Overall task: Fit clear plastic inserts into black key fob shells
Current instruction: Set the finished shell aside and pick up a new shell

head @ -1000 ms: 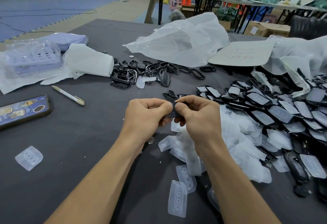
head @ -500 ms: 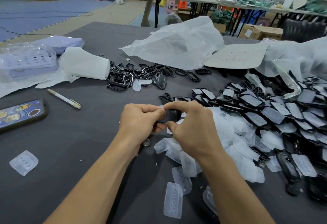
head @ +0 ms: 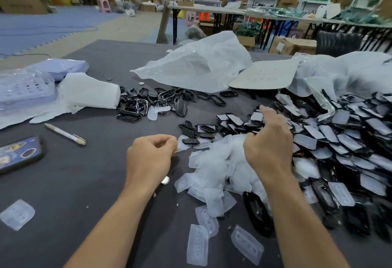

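Pen (head: 65,134), phone (head: 19,155), plastic bag (head: 197,66) around curled empty left fingers (head: 167,140) and spread right fingers (head: 267,113) over shell heap (head: 339,140) beside inserts (head: 220,161).

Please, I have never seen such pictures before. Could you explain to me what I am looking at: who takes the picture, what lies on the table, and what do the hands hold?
There is no machine here. A person wears one camera on the head, so you look down at their own two arms. All the pictures come from this camera. On the dark table lie a heap of clear plastic inserts, many black key fob shells on the right, empty black frames farther back, and a pen and a phone on the left. The right hand reaches over the shells with loose, open fingers and holds nothing. The left hand has curled fingers; whether they hide something small cannot be seen.
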{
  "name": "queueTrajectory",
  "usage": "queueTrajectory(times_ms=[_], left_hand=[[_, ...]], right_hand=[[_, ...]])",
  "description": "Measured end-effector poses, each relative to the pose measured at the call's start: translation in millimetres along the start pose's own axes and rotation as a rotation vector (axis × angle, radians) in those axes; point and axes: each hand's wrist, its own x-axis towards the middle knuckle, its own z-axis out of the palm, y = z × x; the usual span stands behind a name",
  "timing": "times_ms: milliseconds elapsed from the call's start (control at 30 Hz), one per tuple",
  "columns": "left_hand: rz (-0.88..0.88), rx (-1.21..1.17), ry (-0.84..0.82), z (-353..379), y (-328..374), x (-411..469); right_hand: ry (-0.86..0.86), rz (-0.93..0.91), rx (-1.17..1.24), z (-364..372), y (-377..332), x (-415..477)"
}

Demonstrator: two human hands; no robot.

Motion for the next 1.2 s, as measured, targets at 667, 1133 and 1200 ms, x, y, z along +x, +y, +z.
queueTrajectory(times_ms=[667, 1133, 1200], left_hand=[[0.328, 0.663, 0.070, 28.3, -2.3, 122.8], [0.181, 0.643, -0.173, 17.1, -1.7, 112.2], [0.203, 0.546, -0.099, 13.8, -0.7, 108.7]], right_hand=[[-0.249, -0.305, -0.054, 64.8, -28.7, -17.3], [-0.245, -0.263, -0.056, 64.9, -29.6, -17.6], [-0.165, -0.227, 0.093, 61.2, -27.9, -19.3]])
